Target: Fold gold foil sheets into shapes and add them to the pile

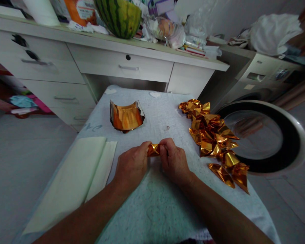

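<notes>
Between my two hands, above the middle of the cloth-covered table (pixel 142 206), is a small folded piece of gold foil paper (pixel 154 149). My left hand (pixel 133 164) is closed on its left end. The fingers of my right hand (pixel 174 161) pinch its right end, and part of the piece is hidden by them. To the right lies a heap of folded gold foil pieces (pixel 210 132), creased and pointed. Farther off on the left, a curved stack of gold foil sheets (pixel 126 117) rests on the cloth.
Pale folded paper sheets (pixel 66 183) lie at the table's left. A white desk with drawers (pixel 127 62) stands behind, bearing a watermelon (pixel 119 17) and plastic bags. On the right, a washing machine's round door (pixel 264 135) hangs open close to the table edge.
</notes>
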Demonstrator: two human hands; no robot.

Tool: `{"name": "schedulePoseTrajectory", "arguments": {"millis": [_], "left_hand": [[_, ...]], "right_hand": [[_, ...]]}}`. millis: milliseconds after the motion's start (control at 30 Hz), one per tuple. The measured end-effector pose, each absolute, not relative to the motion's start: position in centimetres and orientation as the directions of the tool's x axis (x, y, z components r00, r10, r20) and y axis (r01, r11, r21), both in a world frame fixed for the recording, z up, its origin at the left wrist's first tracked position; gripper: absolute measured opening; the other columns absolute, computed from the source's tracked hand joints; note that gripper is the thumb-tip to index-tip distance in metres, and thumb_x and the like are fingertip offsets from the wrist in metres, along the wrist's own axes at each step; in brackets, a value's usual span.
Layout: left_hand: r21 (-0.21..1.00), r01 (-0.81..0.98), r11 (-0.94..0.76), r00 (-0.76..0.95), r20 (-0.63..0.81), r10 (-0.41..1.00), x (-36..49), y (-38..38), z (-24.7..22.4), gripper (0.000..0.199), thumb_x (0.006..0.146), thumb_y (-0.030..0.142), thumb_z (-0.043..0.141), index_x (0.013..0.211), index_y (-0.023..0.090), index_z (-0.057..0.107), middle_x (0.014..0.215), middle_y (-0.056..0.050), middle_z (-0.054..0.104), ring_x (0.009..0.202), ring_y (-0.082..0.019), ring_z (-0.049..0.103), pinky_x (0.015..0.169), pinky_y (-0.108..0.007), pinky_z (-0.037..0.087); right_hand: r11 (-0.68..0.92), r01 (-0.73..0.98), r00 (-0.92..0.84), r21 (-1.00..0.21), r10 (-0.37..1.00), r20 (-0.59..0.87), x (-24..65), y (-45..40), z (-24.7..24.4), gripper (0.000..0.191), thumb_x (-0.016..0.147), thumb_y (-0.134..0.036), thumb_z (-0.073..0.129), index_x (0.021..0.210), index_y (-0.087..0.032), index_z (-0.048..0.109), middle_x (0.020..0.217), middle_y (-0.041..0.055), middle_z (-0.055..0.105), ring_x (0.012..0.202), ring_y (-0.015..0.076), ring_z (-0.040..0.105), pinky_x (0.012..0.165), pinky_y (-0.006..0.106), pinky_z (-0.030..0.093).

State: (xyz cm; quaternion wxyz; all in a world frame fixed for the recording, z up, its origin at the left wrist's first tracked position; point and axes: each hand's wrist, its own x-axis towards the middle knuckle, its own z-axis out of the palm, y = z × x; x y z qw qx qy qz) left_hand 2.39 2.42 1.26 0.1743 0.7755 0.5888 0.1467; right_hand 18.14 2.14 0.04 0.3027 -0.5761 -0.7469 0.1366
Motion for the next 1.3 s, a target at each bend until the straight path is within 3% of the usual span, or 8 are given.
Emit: {"name": "schedulePoseTrajectory", "arguments": {"millis": [500,733,1300], "left_hand": [[0.429,0.867,-0.255,0.277,0.011,0.961,2.25,2.57,1.04,0.035,0.097,0.019,0.031,0.119,0.018,0.059,0.099,-0.008,0.075,0.088,-0.026,0.071,0.074,-0.036,0.051],[0.515,0.816,-0.262,0.281,0.041,0.959,2.09,2.58,0.73,0.034,0.099,0.025,0.032,0.117,0.018,0.060,0.095,-0.007,0.074,0.086,-0.024,0.070,0.076,-0.035,0.050],[0.561,0.783,-0.268,0.267,0.085,0.960,1.99,2.66,0.54,0.032,0.098,0.028,0.033,0.109,0.020,0.062,0.089,-0.005,0.073,0.082,-0.024,0.069,0.072,-0.035,0.048]], "right_hand": [[0.314,0.778,-0.159,-0.544,0.936,0.313,18.01,2.09,-0.31,0.017,0.097,-0.026,0.037,0.101,-0.020,0.052,0.069,0.0006,0.066,0.058,0.0163,0.062,0.057,0.025,0.038],[0.306,0.775,-0.145,-0.552,0.937,0.317,18.05,2.10,-0.13,0.016,0.096,-0.025,0.038,0.100,-0.020,0.052,0.068,0.0006,0.066,0.057,0.0164,0.062,0.056,0.024,0.039],[0.321,0.753,-0.162,-0.574,0.937,0.310,18.06,2.14,-0.11,0.013,0.095,-0.025,0.038,0.098,-0.020,0.050,0.069,-0.0002,0.064,0.056,0.0151,0.059,0.056,0.024,0.037]]}}
